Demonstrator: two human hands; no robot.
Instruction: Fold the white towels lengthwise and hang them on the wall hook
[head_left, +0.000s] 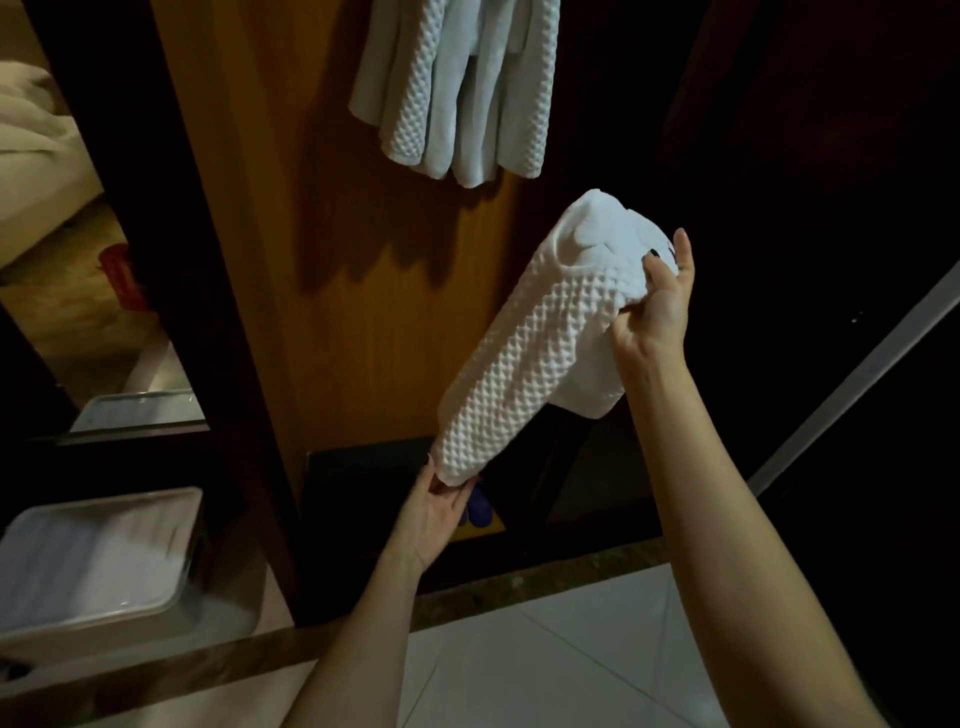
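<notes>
**Setting:** dim room, wooden wall panel (395, 312) ahead, pale floor tiles (545, 649) under me.

**Item 1:** hung waffle towels (457, 88), white, draped in folds at the top of the panel. Their hook is out of view.

**Item 2:** white waffle towel (530, 353), folded into a long narrow band. It is held in the air before the panel, slanting from upper right to lower left, below the hung ones and apart from them.

**Item 3:** my right grip (660, 296), fingers curled round the bunched upper end.

**Item 4:** my left grip (441, 504), palm up, pinching the lower end.

**Item 5:** plastic bin (187, 561), lower left. Its pale contents are too blurred to name.

**Step, as I judge it:** the lengthwise fold is made and hanging comes next.

**Method:**
- Keep the band taut between both grips so the layers stay aligned.
- Raise the right end first.
- Drape the band at its middle so both halves hang even.
- Release the lower end last, as the loose upper bunch could slip open.
</notes>
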